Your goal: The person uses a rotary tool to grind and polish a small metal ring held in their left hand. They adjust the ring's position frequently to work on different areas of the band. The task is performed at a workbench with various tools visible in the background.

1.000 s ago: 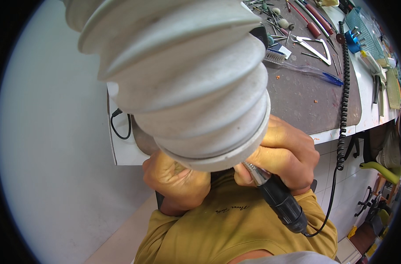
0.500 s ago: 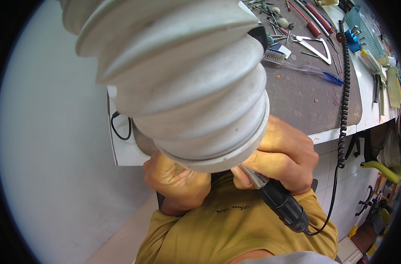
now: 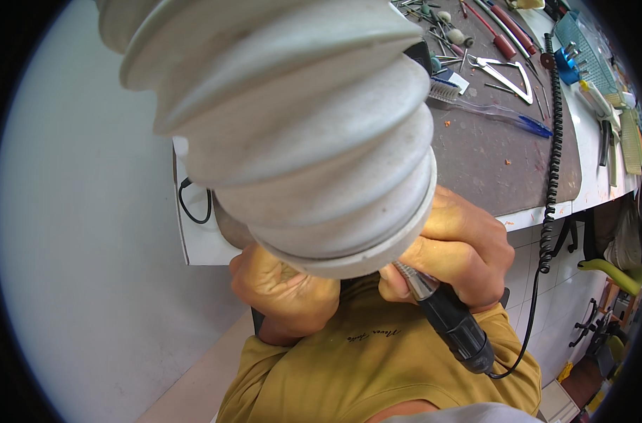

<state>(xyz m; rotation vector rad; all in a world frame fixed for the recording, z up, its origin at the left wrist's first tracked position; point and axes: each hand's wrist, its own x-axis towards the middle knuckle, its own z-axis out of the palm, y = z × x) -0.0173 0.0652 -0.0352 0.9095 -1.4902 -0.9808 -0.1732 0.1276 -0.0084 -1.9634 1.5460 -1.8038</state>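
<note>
My right hand (image 3: 463, 250) is wrapped round a black and silver rotary handpiece (image 3: 453, 326), whose cord trails from its lower end. The handpiece's working tip is out of sight behind a thick white ribbed hose (image 3: 314, 141). Left of the hose's mouth, my left hand (image 3: 285, 290) is curled closed. Its fingertips and anything in them are covered by the hose. Both hands are low, at the front edge of the bench, with a warm light falling on them.
A brown mat (image 3: 508, 162) lies on the white bench. On it are a clear blue toothbrush (image 3: 497, 113), a white caliper (image 3: 508, 76) and several small burs and polishing tips (image 3: 451, 42). A coiled black cord (image 3: 553, 155) hangs over the edge; a blue bur holder (image 3: 566, 65) stands beyond.
My right hand and the handpiece have shifted slightly to the right. The hose's edge also appears a little further right. My left hand has hardly moved.
</note>
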